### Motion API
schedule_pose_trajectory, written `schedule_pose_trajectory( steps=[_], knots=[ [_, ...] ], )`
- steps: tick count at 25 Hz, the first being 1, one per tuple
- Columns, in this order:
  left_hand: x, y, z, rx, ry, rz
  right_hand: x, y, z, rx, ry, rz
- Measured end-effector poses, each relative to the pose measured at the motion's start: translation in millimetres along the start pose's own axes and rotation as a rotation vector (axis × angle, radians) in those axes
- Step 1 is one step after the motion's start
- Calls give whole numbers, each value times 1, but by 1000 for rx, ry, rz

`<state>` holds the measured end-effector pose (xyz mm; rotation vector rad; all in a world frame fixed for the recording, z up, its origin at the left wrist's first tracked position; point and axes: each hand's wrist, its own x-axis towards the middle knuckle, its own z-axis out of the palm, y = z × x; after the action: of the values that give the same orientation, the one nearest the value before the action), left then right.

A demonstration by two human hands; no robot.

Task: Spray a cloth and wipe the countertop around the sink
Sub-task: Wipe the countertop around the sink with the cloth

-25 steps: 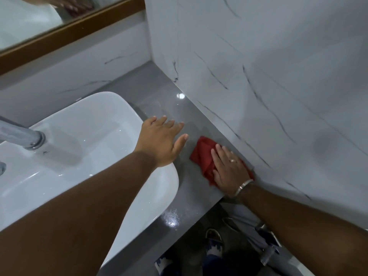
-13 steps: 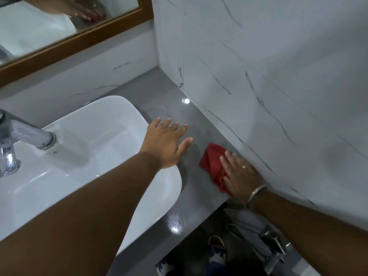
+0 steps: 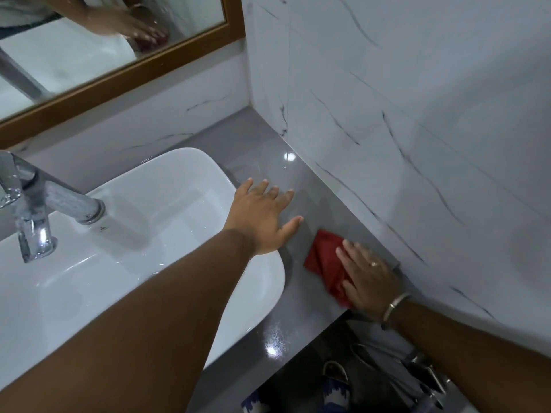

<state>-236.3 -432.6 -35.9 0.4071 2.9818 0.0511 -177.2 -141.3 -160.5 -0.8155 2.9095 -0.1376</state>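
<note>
Slid slightly nearer: red cloth [image 3: 323, 260] under right hand [image 3: 368, 274], fingers straight, pressing; cloth protruding left past fingertips. Left hand [image 3: 262, 219] splayed, holding nothing, at sink [image 3: 190, 156] rim.

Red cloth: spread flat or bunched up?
Bunched: the red cloth shows folds and lies crumpled under the flat right hand on the countertop.

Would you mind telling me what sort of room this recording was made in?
Most likely a bathroom: a white basin sink with a chrome tap sits on a grey countertop, below a wood-framed mirror and beside marble-look wall tiles.
</note>
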Motion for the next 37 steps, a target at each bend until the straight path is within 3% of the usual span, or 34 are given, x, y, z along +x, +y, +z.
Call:
schedule_pose_trajectory(
  steps=[4,6,8,11,14,20,28,31,34,37],
  knots=[
    [-1,2,0,28,-11,-15,57,-33,-3,63,9,343],
    [0,6,-2,72,-35,-45,51,-44,-2,65,24,302],
    [-7,9,-6,96,-61,-85,16,-42,1,38,-28,104],
    [-39,14,-4,15,5,-158,-23,-8,-7,-20,-105,-33],
    [-70,23,14,-62,50,-233,-11,9,-16,-5,-69,132],
    [-72,29,19,-66,48,-359,11,-28,-3,65,-101,381],
    [-228,25,24,-168,-106,-684,-16,-82,-6,102,-169,269],
    [-273,-7,24,-78,-116,-672,-35,-112,-2,110,-192,71],
    [-354,-56,28,23,-160,-754,-25,-66,-11,76,-193,-65],
    [-401,-79,33,51,-242,-805,0,-22,-13,47,-147,56]
  ],
)
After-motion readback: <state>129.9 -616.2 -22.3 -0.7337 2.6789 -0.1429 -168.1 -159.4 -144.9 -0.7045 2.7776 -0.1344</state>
